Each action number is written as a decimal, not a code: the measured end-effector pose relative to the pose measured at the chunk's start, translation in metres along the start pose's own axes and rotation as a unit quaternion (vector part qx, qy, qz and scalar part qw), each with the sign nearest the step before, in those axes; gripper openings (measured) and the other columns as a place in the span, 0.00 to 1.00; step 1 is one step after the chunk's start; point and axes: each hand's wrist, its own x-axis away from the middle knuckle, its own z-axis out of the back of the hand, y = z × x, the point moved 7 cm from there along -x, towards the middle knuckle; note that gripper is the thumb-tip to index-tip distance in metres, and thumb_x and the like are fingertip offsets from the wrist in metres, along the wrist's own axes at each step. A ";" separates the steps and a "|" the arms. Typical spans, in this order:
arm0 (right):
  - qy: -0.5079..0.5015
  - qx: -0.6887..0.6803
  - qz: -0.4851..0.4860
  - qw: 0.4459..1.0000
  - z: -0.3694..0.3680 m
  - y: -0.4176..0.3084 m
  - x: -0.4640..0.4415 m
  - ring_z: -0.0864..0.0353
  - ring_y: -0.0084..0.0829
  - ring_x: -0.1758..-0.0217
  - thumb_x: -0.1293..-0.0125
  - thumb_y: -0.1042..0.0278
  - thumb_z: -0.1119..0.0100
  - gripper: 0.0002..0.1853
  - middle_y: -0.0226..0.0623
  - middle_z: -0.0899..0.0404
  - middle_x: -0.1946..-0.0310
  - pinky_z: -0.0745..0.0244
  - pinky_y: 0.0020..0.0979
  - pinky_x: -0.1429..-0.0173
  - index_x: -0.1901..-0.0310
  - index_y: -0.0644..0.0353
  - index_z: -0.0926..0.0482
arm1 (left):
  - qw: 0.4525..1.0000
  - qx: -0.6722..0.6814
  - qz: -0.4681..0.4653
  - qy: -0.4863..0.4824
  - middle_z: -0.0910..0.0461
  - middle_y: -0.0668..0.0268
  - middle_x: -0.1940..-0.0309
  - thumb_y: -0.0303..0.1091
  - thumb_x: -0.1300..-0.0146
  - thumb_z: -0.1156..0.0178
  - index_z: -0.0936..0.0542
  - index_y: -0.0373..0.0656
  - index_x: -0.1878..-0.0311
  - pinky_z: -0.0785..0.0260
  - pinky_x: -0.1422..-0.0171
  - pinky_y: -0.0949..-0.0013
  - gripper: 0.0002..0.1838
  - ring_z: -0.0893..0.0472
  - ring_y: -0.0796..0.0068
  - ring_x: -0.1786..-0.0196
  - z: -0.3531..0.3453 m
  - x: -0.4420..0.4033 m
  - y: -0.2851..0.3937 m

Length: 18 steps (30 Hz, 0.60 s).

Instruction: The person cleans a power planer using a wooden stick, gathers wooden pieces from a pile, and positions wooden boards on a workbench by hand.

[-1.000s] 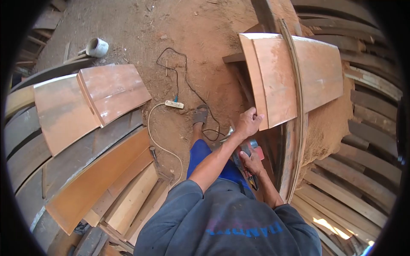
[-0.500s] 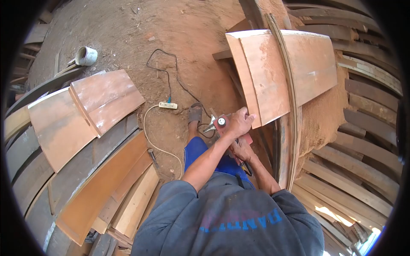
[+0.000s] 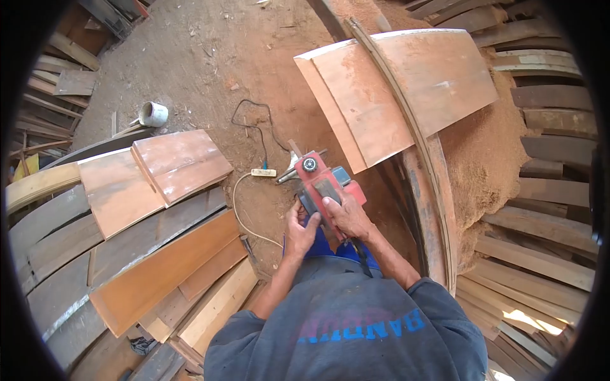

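Observation:
A red electric planer (image 3: pixel 311 178), with a black knob near its front, is held up before my body. My right hand (image 3: pixel 348 217) wraps around its rear handle, thumb along the top. My left hand (image 3: pixel 301 230) grips its left side, the thumb resting near the handle; some fingers are hidden behind the body. Past the planer, a wide curved wooden panel (image 3: pixel 356 108) lies on a stand under a long bent strip of wood (image 3: pixel 387 79). The planer does not touch the panel.
A power strip (image 3: pixel 264 173) with cables lies on the dirt floor. To the left are another panel (image 3: pixel 181 165), an orange-brown board (image 3: pixel 165 270) and a white bucket (image 3: pixel 154 114). Sawdust (image 3: pixel 489 152) is heaped by the stand, beside stacked curved planks (image 3: pixel 540 225) on the right.
My left hand has come back from the panel's near corner to the planer's left side. The planer is raised and more fully visible. The camera view has shifted.

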 end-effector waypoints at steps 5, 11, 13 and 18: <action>0.028 -0.019 0.077 0.996 0.021 -0.030 0.043 0.18 0.37 0.65 0.23 0.48 0.43 0.27 0.45 0.18 0.65 0.23 0.40 0.59 0.39 0.66 0.25 | 0.996 0.013 -0.067 0.050 0.28 0.53 0.38 0.37 0.33 0.24 0.33 0.29 0.24 0.24 0.34 0.63 0.41 0.19 0.61 0.38 -0.024 0.022 0.023; 0.109 -0.055 0.137 0.983 0.060 -0.014 0.057 0.27 0.23 0.81 0.24 0.42 0.41 0.27 0.31 0.25 0.77 0.31 0.29 0.78 0.47 0.64 0.23 | 0.993 0.089 -0.072 -0.026 0.21 0.55 0.40 0.32 0.34 0.24 0.29 0.28 0.27 0.22 0.34 0.66 0.37 0.16 0.66 0.39 -0.076 0.010 0.041; 0.110 -0.043 0.125 0.985 0.072 -0.003 0.056 0.26 0.22 0.81 0.26 0.39 0.39 0.30 0.31 0.24 0.76 0.31 0.28 0.77 0.45 0.64 0.23 | 0.994 0.048 -0.074 -0.058 0.20 0.56 0.36 0.26 0.28 0.31 0.34 0.32 0.22 0.23 0.31 0.66 0.35 0.17 0.70 0.37 -0.089 0.006 0.035; 0.121 0.032 0.139 0.982 0.074 0.010 0.045 0.19 0.30 0.65 0.26 0.35 0.41 0.35 0.40 0.18 0.63 0.23 0.36 0.59 0.40 0.66 0.22 | 0.991 0.094 -0.062 -0.067 0.19 0.58 0.37 0.26 0.28 0.31 0.32 0.32 0.23 0.24 0.30 0.67 0.33 0.17 0.70 0.37 -0.093 -0.004 0.038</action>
